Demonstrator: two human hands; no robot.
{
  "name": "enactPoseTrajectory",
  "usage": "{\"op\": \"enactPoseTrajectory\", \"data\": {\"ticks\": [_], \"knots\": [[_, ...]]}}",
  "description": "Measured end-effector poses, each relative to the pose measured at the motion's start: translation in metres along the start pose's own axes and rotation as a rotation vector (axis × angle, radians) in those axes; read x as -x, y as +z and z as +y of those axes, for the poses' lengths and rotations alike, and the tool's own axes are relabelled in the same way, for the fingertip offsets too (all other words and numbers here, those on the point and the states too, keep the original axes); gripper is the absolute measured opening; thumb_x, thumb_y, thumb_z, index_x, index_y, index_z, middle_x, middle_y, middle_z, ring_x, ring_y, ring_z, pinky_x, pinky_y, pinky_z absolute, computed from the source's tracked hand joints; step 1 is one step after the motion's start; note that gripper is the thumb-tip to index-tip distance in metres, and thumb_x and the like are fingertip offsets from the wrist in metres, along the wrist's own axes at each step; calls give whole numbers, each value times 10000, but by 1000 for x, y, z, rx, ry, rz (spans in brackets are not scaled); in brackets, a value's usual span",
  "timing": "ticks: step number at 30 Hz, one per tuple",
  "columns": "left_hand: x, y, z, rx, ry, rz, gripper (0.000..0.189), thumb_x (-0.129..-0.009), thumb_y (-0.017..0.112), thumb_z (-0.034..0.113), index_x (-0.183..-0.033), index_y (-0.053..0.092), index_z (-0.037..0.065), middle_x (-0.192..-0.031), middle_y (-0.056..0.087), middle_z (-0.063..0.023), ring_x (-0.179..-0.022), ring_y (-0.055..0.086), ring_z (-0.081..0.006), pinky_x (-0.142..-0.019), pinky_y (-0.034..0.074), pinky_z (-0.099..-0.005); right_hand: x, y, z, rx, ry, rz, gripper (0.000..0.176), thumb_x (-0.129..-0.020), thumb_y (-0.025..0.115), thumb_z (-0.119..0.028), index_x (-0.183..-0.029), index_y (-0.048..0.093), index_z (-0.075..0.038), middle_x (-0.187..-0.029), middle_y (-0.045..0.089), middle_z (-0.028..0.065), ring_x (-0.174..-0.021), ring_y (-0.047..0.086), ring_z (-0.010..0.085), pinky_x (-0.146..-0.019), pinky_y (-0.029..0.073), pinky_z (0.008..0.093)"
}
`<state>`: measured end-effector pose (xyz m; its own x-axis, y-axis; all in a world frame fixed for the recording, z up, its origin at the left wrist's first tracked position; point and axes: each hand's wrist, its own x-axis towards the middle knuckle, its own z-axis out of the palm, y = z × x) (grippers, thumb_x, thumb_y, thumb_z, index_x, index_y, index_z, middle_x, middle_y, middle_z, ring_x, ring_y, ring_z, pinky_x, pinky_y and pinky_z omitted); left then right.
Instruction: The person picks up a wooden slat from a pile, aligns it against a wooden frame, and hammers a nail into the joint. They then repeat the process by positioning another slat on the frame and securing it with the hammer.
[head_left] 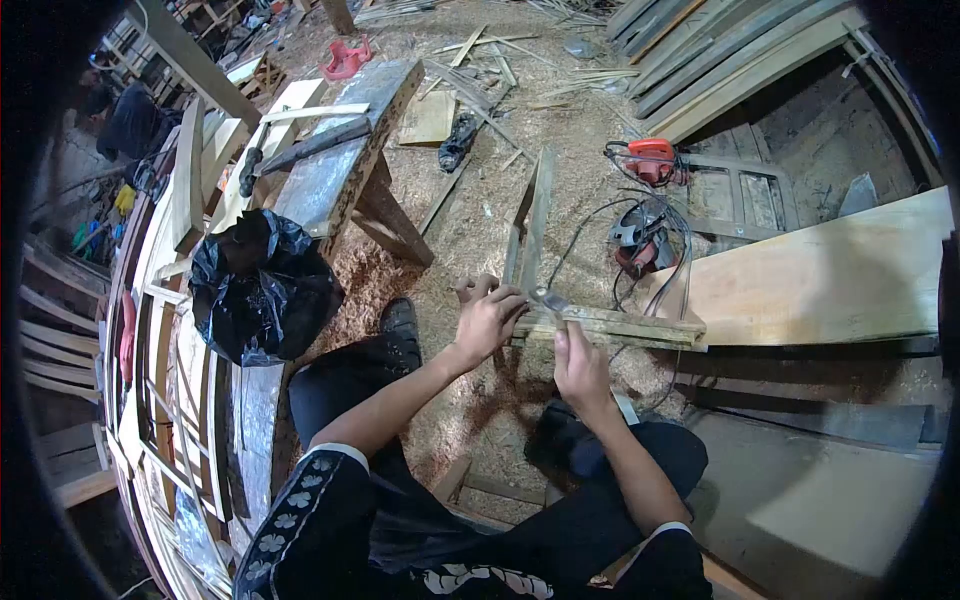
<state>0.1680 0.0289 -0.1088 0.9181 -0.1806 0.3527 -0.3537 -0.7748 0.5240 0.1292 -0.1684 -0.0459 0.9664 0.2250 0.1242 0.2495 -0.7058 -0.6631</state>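
Note:
My right hand (pixel 583 372) is closed round the handle of a hammer (pixel 549 298). Its metal head is over the corner of a wooden frame (pixel 615 326), close to my left fingertips. My left hand (pixel 490 318) has its fingers curled at that same corner, gripping the wood; whether a nail is between them is too small to tell. One narrow side of the frame (pixel 540 215) points away from me, and the other runs to the right towards a wide board (pixel 820 275).
Red power tools with tangled cables, one a circular saw (pixel 645 245) and one a red-bodied tool (pixel 652 160), lie beyond the board. To my left, a black plastic bag (pixel 262 290) sits by a bench (pixel 330 185). Wood strips and shavings litter the floor.

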Motion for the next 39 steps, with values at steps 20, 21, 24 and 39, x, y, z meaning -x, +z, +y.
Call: {"op": "enactPoseTrajectory", "data": {"ticks": [20,21,24,39], "knots": [[4,6,-6,-154,123,-61,319,-777,741,244,-1089,740,174,-1139,670,35,-1130,526,-196,-1044,210,-471,-2,7,3,164,21,-74,229,-1031,470,-261,-991,531,-45,-738,650,224,-632,644,414,-531,481,506],[3,5,-6,-130,111,-59,347,-769,747,252,-1106,733,170,-1146,666,33,-1142,520,-195,-1048,208,-474,0,4,-1,111,3,-28,230,-1031,468,-260,-998,530,-42,-742,650,224,-630,641,417,-533,485,505],[9,12,-10,-123,89,-104,368,-761,751,260,-1115,726,166,-1191,642,23,-1167,509,-202,-1068,197,-486,0,3,-3,74,-33,6,228,-1030,469,-258,-1004,529,-39,-737,649,222,-627,640,420,-534,488,505],[8,9,-6,-202,128,-112,352,-762,723,226,-1107,701,165,-1208,612,17,-1161,509,-206,-1056,222,-488,3,-1,-6,2,-27,44,239,-1033,453,-256,-1016,531,-30,-759,648,231,-655,633,448,-566,488,548]]}}
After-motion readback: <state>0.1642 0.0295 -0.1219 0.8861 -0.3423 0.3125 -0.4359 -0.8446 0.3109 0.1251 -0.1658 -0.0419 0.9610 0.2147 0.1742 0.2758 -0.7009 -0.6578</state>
